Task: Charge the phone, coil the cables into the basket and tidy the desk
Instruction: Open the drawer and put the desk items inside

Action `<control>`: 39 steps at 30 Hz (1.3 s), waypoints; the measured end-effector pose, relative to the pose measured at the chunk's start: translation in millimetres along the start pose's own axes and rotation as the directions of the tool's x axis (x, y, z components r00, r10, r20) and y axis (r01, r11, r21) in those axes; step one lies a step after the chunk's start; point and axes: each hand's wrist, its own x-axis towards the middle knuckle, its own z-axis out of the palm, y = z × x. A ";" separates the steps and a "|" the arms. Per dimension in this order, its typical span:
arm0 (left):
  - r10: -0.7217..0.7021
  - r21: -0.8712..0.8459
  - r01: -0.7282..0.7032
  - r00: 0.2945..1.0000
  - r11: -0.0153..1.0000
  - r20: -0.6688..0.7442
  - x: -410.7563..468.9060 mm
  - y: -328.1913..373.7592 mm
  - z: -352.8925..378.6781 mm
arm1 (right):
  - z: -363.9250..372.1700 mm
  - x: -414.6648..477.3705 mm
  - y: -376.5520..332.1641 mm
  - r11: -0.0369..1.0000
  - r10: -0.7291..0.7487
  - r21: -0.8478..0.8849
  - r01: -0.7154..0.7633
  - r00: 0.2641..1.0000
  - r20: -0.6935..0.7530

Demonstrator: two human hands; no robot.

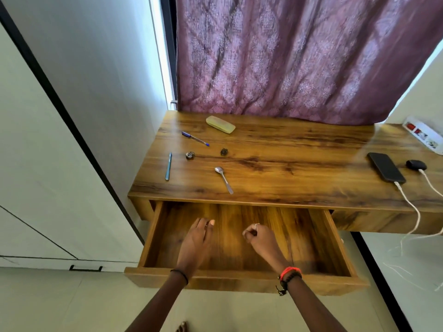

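Observation:
A black phone (386, 167) lies at the desk's right end with a white cable (411, 204) plugged into it; the cable hangs over the front edge. A black earbud case (416, 164) beside it has a second white cable (431, 184). The wooden desk (275, 149) also holds a blue pen (194, 138), a teal pen (168, 166), a spoon (224, 179), a yellow-green case (220, 124) and two small dark items (190, 155). The drawer (335, 243) stands pulled out and looks bare. My left hand (200, 236) hovers over it, fingers loosely extended. My right hand (260, 237) is curled shut, holding nothing visible.
A white power strip (424, 134) sits at the desk's far right. A purple curtain (287, 56) hangs behind the desk. White cupboard doors (48, 164) stand to the left. Loose white cables (402, 267) trail on the floor at the right. No basket is in view.

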 end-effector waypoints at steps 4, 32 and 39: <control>-0.057 -0.178 0.045 0.996 0.983 -0.061 58.7 -22.2 -50.8 | 16.2 38.9 -53.2 0.997 -0.011 0.072 0.013 1.000 -0.017; -0.376 -0.057 0.394 0.905 0.917 0.200 181.1 -71.1 -99.3 | 54.2 161.1 -135.9 0.949 0.170 0.282 -0.143 0.983 -0.075; -0.353 -0.254 0.540 0.773 0.803 0.526 126.0 -39.2 -82.5 | 29.1 153.7 -116.9 0.952 0.181 0.277 -0.133 0.971 -0.158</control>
